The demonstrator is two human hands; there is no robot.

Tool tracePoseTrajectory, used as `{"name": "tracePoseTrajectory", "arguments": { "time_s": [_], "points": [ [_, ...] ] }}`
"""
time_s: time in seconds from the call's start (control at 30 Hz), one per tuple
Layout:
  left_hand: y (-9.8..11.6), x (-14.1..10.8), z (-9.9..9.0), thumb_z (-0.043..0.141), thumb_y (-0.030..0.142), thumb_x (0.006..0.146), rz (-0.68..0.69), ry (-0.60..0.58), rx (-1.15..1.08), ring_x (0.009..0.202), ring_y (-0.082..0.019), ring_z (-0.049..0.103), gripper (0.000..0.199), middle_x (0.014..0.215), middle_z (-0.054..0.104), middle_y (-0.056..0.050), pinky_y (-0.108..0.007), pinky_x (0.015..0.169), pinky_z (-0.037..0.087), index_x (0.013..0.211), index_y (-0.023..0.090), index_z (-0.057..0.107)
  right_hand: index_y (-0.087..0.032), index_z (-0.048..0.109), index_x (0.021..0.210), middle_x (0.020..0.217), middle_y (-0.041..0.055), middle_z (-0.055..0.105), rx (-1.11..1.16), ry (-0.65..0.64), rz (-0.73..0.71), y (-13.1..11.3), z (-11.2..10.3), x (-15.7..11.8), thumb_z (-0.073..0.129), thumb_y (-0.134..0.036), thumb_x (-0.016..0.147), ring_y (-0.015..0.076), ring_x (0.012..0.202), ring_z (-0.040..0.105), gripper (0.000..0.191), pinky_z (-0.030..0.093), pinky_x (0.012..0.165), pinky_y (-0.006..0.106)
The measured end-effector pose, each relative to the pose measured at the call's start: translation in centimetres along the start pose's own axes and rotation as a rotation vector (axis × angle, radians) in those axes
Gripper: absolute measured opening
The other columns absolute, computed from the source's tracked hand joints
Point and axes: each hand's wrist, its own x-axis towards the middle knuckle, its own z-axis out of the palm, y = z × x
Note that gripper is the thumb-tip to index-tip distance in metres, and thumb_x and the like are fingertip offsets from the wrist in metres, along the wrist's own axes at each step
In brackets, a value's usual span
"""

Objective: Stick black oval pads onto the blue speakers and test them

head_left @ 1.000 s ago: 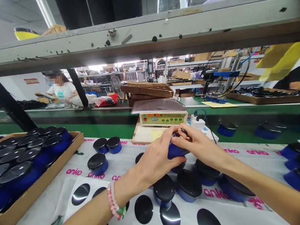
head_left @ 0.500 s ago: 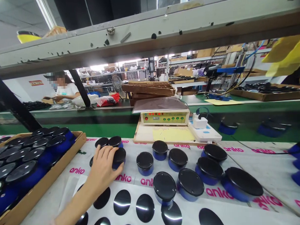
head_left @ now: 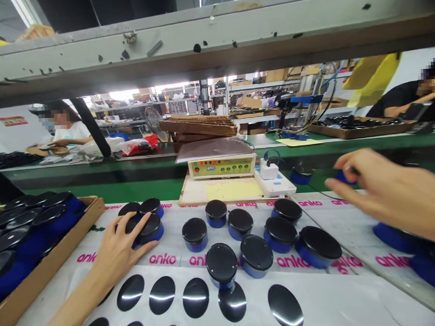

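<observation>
left hand (head_left: 117, 244) touches a black-topped cup (head_left: 150, 227), right hand (head_left: 388, 189) apart

Table (head_left: 353, 291) under black-topped blue pieces (head_left: 257, 254).

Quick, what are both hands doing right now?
Left hand: open, fingers spread over round blue pieces with black tops.
Right hand: partly curled; can't tell if it's holding anything.

cardboard tray (head_left: 52, 266): cut by left edge | right hand (head_left: 384, 189): blurred | control box display (head_left: 211, 168): too small to read
</observation>
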Motion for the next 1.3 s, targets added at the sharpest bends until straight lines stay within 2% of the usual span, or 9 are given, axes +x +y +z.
{"name": "tracePoseTrajectory", "arguments": {
  "time_s": [0.13, 0.23, 0.3, 0.43, 0.67, 0.93, 1.1, 1.2, 1.3],
  "points": [
    [3.8, 1.1, -1.8, 0.05, 0.054, 0.084, -0.061, -0.005, -0.075, 0.128, -0.042, 0.032, 0.049, 0.134, 0.041, -0.017, -0.064, 0.102, 0.027, 0.119, 0.022, 0.059, -0.024, 0.045, 0.096, 0.114, 0.0139, 0.054, 0.313, -0.396, -0.324, -2.6, 2.2, -2.5, 0.054, -0.037, 0.088, 0.0265, 0.095, 0.056, 0.017, 0.044, 0.077, 0.038],
    [8.3, 3.4, -2.7, 0.043, 0.052, 0.089, -0.066, -0.203, -0.45, 0.133, -0.031, 0.03, 0.048, 0.14, 0.038, -0.01, -0.052, 0.108, 0.028, 0.13, 0.028, 0.047, -0.022, 0.044, 0.08, 0.113, 0.0134, 0.055, 0.338, -0.472, -0.52, -4.7, 4.4, -3.6, 0.055, -0.041, 0.087, 0.0339, 0.119, 0.043, 0.023, 0.04, 0.09, 0.044],
    [11.0, 4.9, -2.6, 0.043, 0.053, 0.088, -0.16, -0.367, -0.69, 0.133, -0.031, 0.032, 0.058, 0.14, 0.038, -0.012, -0.051, 0.108, 0.03, 0.138, 0.025, 0.036, -0.022, 0.043, 0.079, 0.101, 0.0104, 0.057, 0.336, -0.448, -0.552, -5.7, 5.5, -3.5, 0.053, -0.04, 0.088, 0.0327, 0.111, 0.047, 0.023, 0.042, 0.084, 0.043],
    [14.2, 6.3, -1.9, 0.044, 0.049, 0.088, -0.223, -0.488, -0.89, 0.127, -0.028, 0.043, 0.059, 0.134, 0.044, -0.014, -0.047, 0.105, 0.035, 0.139, 0.022, 0.029, -0.022, 0.041, 0.077, 0.089, 0.0058, 0.055, 0.382, -0.316, -0.473, -7.1, 6.7, -2.0, 0.056, -0.035, 0.087, 0.0244, 0.083, 0.051, 0.022, 0.042, 0.07, 0.037],
    [14.8, 6.5, -2.1, 0.047, 0.055, 0.086, -0.193, -0.515, -1.062, 0.114, -0.025, 0.05, 0.057, 0.132, 0.037, -0.011, -0.046, 0.1, 0.041, 0.132, 0.027, 0.03, -0.02, 0.048, 0.085, 0.09, 0.0034, 0.058, 0.438, -0.29, -0.457, -8.7, 8.0, 1.1, 0.064, -0.029, 0.081, 0.0196, 0.085, 0.055, 0.019, 0.045, 0.074, 0.029],
    [14.5, 10.1, -2.8, 0.044, 0.055, 0.087, -0.339, -0.289, -1.152, 0.106, -0.021, 0.053, 0.041, 0.122, 0.044, -0.007, -0.039, 0.088, 0.048, 0.117, 0.026, 0.044, -0.014, 0.056, 0.108, 0.107, 0.0069, 0.058, 0.194, -0.129, 0.21, 1.5, 9.2, 10.2, 0.056, -0.032, 0.092, 0.0201, 0.093, 0.058, 0.024, 0.05, 0.081, 0.04],
    [17.3, 11.8, -4.7, 0.044, 0.051, 0.09, -0.306, -0.277, -1.323, 0.102, -0.018, 0.053, 0.033, 0.114, 0.05, -0.004, -0.034, 0.089, 0.044, 0.111, 0.026, 0.048, -0.014, 0.059, 0.103, 0.098, 0.0038, 0.061, 0.182, -0.2, 0.349, 3.5, 12.0, 11.7, 0.059, -0.033, 0.091, 0.0158, 0.081, 0.06, 0.023, 0.053, 0.07, 0.033],
    [17.9, 11.9, -6.0, 0.048, 0.049, 0.089, -0.354, -0.263, -1.432, 0.096, -0.015, 0.055, 0.029, 0.112, 0.053, -0.001, -0.029, 0.087, 0.043, 0.109, 0.028, 0.05, -0.013, 0.057, 0.094, 0.097, 0.0065, 0.058, 0.184, -0.05, 0.378, 3.4, 9.5, 10.9, 0.063, -0.031, 0.086, 0.0192, 0.085, 0.058, 0.021, 0.05, 0.074, 0.036],
    [18.9, 12.2, -7.7, 0.054, 0.046, 0.087, -0.362, -0.217, -1.579, 0.096, -0.012, 0.056, 0.026, 0.11, 0.055, 0.001, -0.025, 0.087, 0.044, 0.105, 0.027, 0.055, -0.017, 0.05, 0.088, 0.096, 0.0086, 0.056, 0.244, 0.135, 0.327, 2.0, 3.9, 8.6, 0.064, -0.038, 0.081, 0.0238, 0.088, 0.056, 0.027, 0.045, 0.075, 0.036]
  ]
}}
